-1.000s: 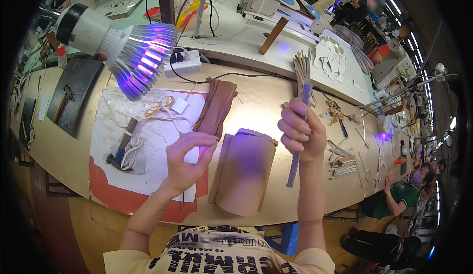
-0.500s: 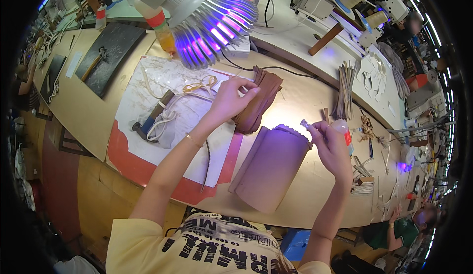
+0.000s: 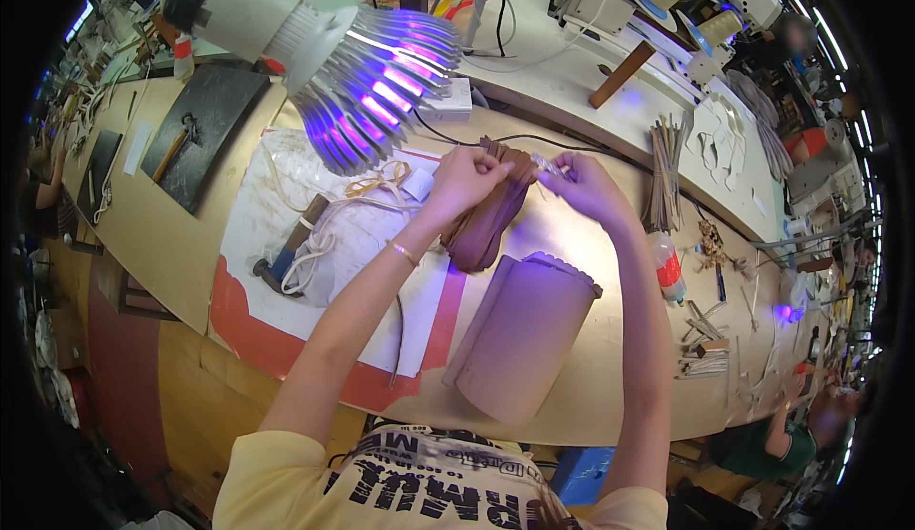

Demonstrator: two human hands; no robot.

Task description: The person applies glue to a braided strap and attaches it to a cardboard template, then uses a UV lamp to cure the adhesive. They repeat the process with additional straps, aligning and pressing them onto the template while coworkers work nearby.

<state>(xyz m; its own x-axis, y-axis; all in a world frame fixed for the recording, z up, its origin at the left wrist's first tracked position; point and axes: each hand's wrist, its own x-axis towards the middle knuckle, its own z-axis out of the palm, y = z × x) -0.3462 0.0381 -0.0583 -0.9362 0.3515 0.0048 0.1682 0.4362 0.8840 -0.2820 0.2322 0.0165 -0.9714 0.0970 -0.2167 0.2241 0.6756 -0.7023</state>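
My left hand (image 3: 469, 185) is closed in a pinch at the upper end of a bundle of brown leather-like pieces (image 3: 484, 230), its fingertips on the edge of one piece. Just to the right, my right hand (image 3: 583, 189) pinches a small, crumpled, whitish shiny bit (image 3: 547, 165), which is close to the bundle's top edge. What it is exactly is too small to tell. Nearer to me lies a curved brownish panel (image 3: 529, 339) with a scalloped far edge, touched by neither hand.
A finned lamp (image 3: 372, 82) with purple light hangs above the table at upper left. A hammer (image 3: 291, 244) and pale cords lie on a white sheet (image 3: 376, 330). Right of my forearm stand a red-labelled bottle (image 3: 667, 268) and a bunch of thin strips (image 3: 666, 173).
My right hand has moved up and left from the panel's far edge to the bundle, carrying the whitish bit. My left hand has shifted slightly, onto the bundle's top. The lamp appears further left.
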